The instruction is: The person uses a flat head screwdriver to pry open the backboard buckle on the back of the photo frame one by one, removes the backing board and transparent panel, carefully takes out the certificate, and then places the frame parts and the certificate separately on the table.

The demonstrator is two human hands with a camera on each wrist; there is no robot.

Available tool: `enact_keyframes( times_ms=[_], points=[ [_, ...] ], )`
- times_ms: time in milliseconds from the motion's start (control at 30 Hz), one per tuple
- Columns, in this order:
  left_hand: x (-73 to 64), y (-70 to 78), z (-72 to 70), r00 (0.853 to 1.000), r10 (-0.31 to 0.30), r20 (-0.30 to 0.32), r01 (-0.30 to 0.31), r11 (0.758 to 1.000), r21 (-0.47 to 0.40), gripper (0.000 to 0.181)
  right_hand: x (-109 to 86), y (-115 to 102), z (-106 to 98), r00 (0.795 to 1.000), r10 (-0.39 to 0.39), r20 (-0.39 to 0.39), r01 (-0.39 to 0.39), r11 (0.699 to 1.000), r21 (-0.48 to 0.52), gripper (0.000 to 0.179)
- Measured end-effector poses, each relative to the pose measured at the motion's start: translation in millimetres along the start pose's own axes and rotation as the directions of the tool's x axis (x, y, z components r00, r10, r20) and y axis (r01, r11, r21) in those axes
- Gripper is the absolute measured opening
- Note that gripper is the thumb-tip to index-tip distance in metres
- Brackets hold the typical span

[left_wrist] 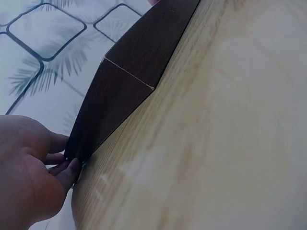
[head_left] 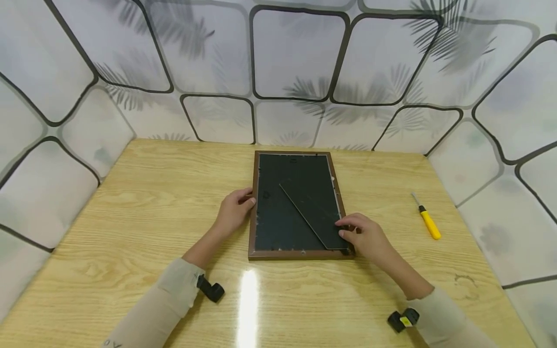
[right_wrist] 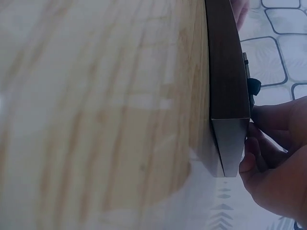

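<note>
A picture frame point(head_left: 278, 217) lies back up on the table, with a brown rim and a black backing. A flat black easel stand point(head_left: 319, 217) lies slantwise across its lower right. My left hand point(head_left: 234, 212) holds the frame's left side, thumb and fingers at the rim; the left wrist view shows the fingertips against the dark edge point(left_wrist: 124, 72). My right hand point(head_left: 365, 237) is at the lower right side, with thumb and forefinger tips on the stand near its wide end. From the right wrist, its curled fingers point(right_wrist: 261, 153) sit close against the frame's side.
A screwdriver point(head_left: 428, 222) with a yellow handle lies on the wooden table point(head_left: 174, 169) to the right of the frame. Patterned walls point(head_left: 296, 53) enclose the back and both sides. A bright reflection shows on the tabletop in front of the frame.
</note>
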State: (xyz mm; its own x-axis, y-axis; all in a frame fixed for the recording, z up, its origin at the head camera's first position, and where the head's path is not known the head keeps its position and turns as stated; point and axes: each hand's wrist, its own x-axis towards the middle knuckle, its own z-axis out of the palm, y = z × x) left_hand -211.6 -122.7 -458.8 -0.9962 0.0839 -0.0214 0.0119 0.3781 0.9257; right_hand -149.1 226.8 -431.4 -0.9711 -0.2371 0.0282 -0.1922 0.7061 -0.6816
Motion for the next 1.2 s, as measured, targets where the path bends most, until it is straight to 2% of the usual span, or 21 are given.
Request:
enact_keyframes(
  times_ms=[567,800,1200],
  points=[
    [-1.8,1.8,1.2,1.0,-0.012,-0.01,0.012,1.0,-0.012,0.043,-2.8,-5,-6,1.0,0.023,-0.018,-0.023,1.0,0.009,0.021],
    [-1.9,0.1,1.1,1.0,-0.015,0.001,0.015,1.0,-0.025,0.043,-3.8,-7,-13,0.998,0.015,-0.057,-0.014,1.0,0.023,0.021],
    [-1.2,-0.8,1.5,1.0,-0.014,-0.007,0.014,0.999,-0.033,0.042,-6.0,8,-41,0.993,0.067,-0.098,-0.06,0.996,0.069,0.047]
  ],
)
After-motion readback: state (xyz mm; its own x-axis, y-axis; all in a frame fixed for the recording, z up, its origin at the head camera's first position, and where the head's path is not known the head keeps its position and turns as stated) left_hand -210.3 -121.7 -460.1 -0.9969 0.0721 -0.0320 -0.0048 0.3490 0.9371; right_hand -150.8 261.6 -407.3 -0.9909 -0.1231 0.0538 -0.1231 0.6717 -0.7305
